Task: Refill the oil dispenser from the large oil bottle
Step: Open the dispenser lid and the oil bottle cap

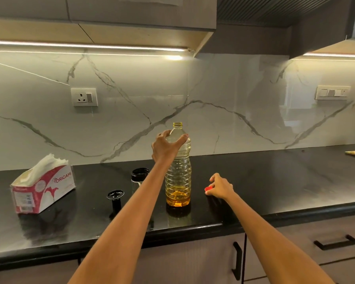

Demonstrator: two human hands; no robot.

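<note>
While a tissue box [43, 188] and black dispenser lid [115, 195] sit on the counter [275, 181], the left hand [165, 147] grips the uncapped oil bottle [178, 181] beside the open dispenser [139, 178]; right hand [220, 186] fingers pinch the red cap [208, 188].

A home kitchen: black stone countertop [275, 181], marble-veined backsplash [213, 89] with wall socket [84, 97] and switch plate [332, 92], lit upper cabinets [131, 15], handled lower cabinet doors [336, 242], Origami tissue box [43, 191].
</note>
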